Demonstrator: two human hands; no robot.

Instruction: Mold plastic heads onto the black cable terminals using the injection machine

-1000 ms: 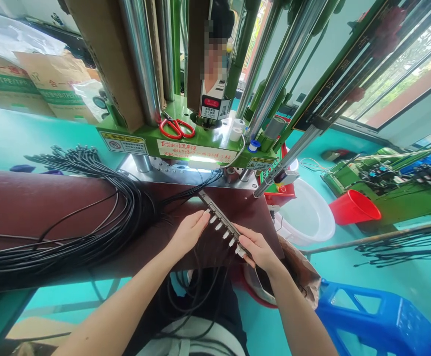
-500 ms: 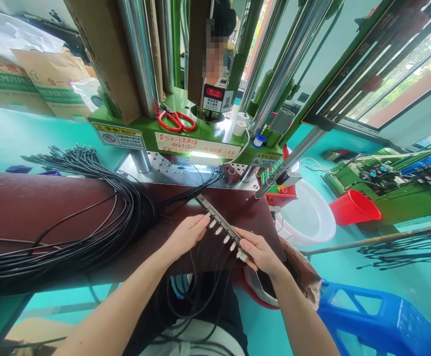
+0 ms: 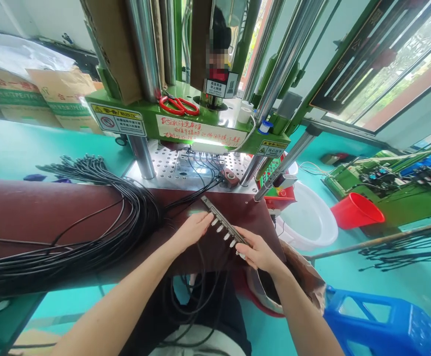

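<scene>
A narrow grey metal bar [image 3: 223, 221] with several small pale connectors along its lower side slants over the front edge of the brown table. My left hand [image 3: 194, 228] pinches the bar near its upper left end, by the first connector. My right hand [image 3: 258, 251] grips its lower right end, fingers over the last connectors and partly hiding them. Dark cables [image 3: 202, 282] hang below the hands across my lap. Behind the bar, a perforated metal press plate [image 3: 161, 165] carries a fixture with thin black wires running from it.
A thick bundle of black cables [image 3: 141, 212] lies on the table [image 3: 70, 202] to the left. Above the plate is the green press head [image 3: 149, 116], with red-handled scissors [image 3: 178, 105] on top. At right stand a white tub [image 3: 312, 217], a red bucket [image 3: 356, 210] and a blue stool [image 3: 386, 311].
The green press head has risen, widening the gap above the perforated plate and showing more of the fixture and wires. Both hands keep hold of the bar; the view has shifted slightly.
</scene>
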